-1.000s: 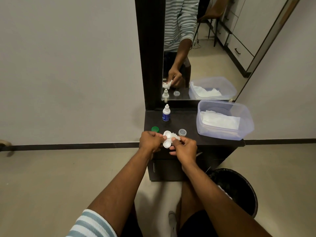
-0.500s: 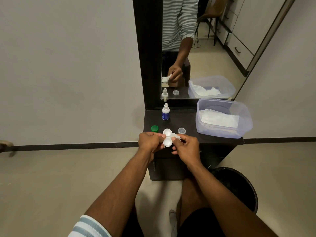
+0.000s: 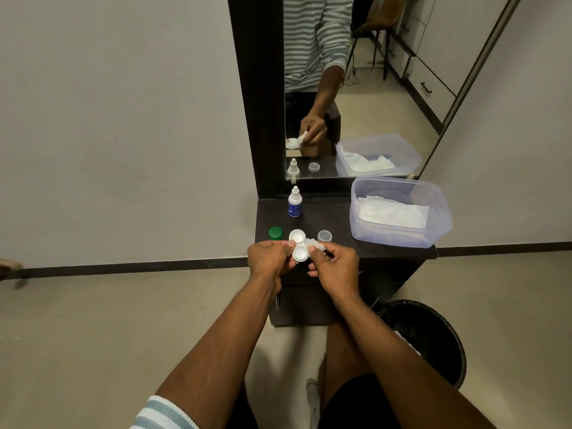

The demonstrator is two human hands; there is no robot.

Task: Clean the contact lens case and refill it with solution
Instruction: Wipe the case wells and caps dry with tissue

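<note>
1. My left hand (image 3: 269,257) grips the contact lens case (image 3: 299,245) by its left edge, holding it just above the front of the tabletop (image 3: 337,218); that grip is the same as a second ago.
2. My right hand (image 3: 332,264) pinches a wad of tissue (image 3: 314,243). It has slid off the wells and now sits beside the case's right edge.
3. Both wells face up, uncovered and white. I judge the wiping nearly done.
4. The solution bottle (image 3: 294,205) stands untouched behind; the green cap (image 3: 275,233) and clear cap (image 3: 324,235) lie either side, so refilling is yet to begin.
</note>
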